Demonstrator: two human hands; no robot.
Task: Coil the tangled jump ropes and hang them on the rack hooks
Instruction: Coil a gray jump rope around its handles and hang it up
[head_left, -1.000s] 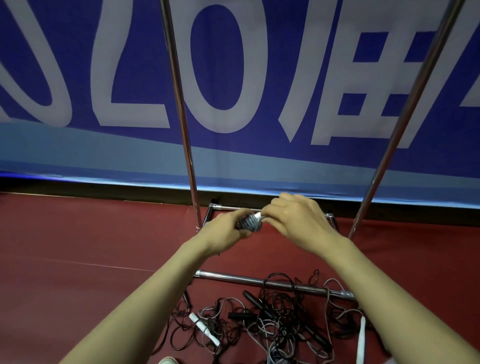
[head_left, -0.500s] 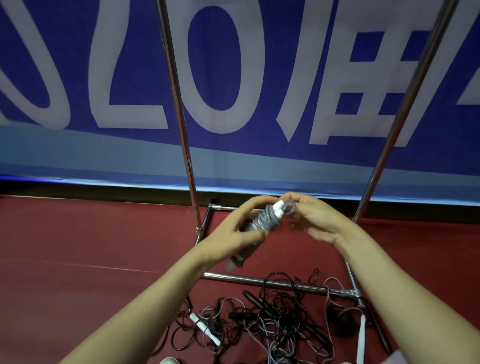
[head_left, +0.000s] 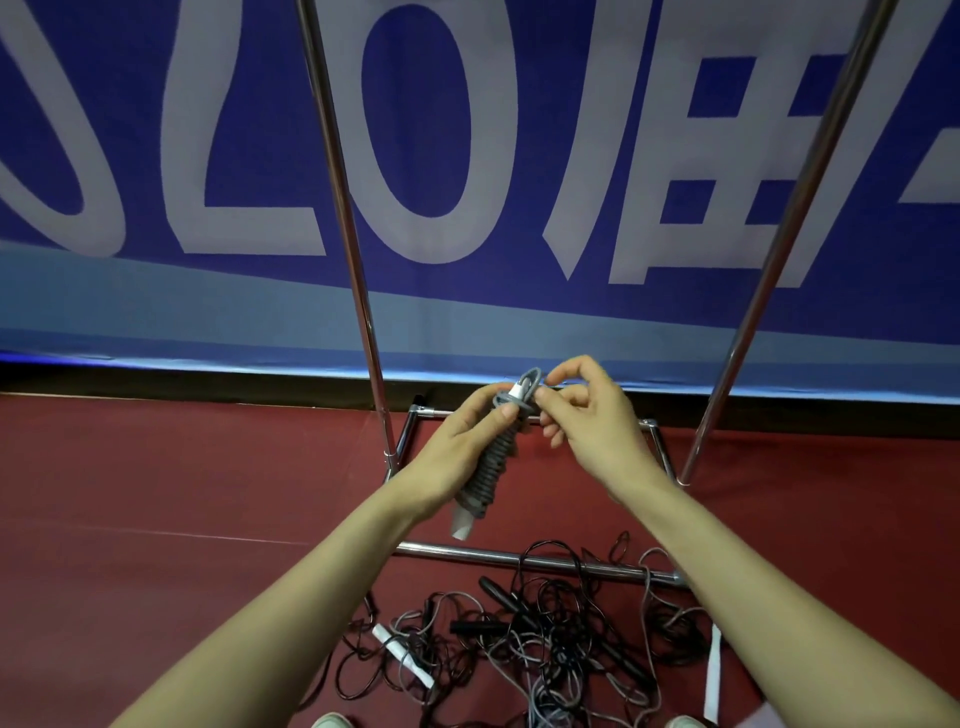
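A grey jump rope (head_left: 491, 465) is wound tightly round its white handles into a slim bundle, tilted with its top to the right. My left hand (head_left: 457, 447) grips the bundle's upper part from the left. My right hand (head_left: 587, 410) pinches the small rope loop at the top end between thumb and forefinger. On the red floor below lies a tangled pile of black and grey jump ropes (head_left: 540, 639) with white and black handles. The chrome rack (head_left: 343, 208) stands just behind my hands; its hooks are out of view.
The rack's base bar (head_left: 519, 558) crosses the floor just behind the pile, and its right upright (head_left: 789, 218) leans up to the right. A blue banner (head_left: 467, 156) with large pale letters covers the wall behind. The tips of my shoes (head_left: 327, 721) show at the bottom edge.
The wound bundle has swung from lying across between my hands to hanging tilted from my left hand. My right hand has shifted from covering its end to pinching the top loop.
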